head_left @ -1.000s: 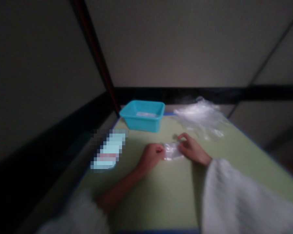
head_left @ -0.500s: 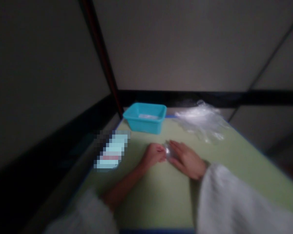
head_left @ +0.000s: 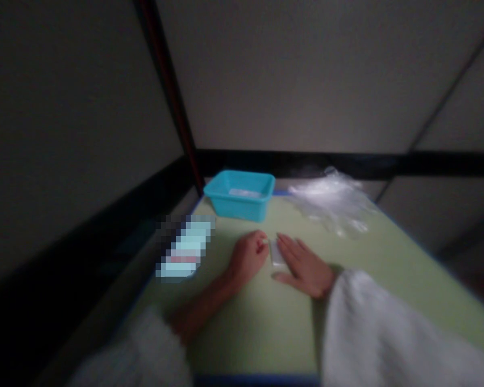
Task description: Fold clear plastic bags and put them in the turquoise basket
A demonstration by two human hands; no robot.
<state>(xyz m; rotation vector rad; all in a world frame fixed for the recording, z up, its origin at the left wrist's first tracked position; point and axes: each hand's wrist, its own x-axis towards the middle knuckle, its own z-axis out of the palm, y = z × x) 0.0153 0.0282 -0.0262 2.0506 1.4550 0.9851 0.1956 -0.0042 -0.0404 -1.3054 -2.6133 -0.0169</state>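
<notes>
My right hand (head_left: 305,266) lies flat with its fingers stretched out over a small clear plastic bag (head_left: 278,255) on the pale green table. Part of the bag is hidden under those fingers. Just left of the bag, my left hand (head_left: 248,255) is closed, thumb and fingers pressed together near the bag's left edge. What it pinches, if anything, is too blurred to make out.
A turquoise plastic basket (head_left: 239,208) with something pale inside stands at the table's far left. To its right lies a heap of clear plastic bags (head_left: 331,198). A pixelated pale blue-green item (head_left: 187,250) lies by the left edge. Walls border the table (head_left: 258,333).
My left hand has drawn slightly left and closed more tightly. The right hand's thumb has spread away from its fingers, and the small bag beneath looks flatter.
</notes>
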